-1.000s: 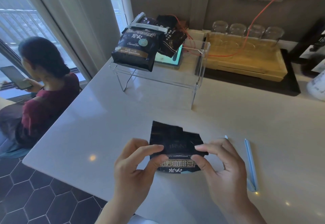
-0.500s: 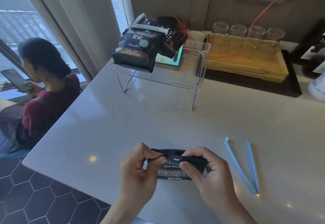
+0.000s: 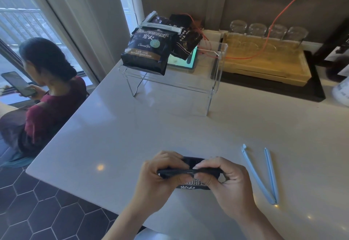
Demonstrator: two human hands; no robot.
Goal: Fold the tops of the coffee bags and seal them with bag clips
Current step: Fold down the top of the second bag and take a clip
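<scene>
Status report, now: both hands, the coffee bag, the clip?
Left hand and right hand pinch coffee bag top, folded. Blue bag clip lies open on counter, right side. Nothing in way.

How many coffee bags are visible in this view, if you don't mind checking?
3: one coffee bag in both hands, one clipped bag on the acrylic stand, one darker bag behind it. More may be hidden.
</scene>
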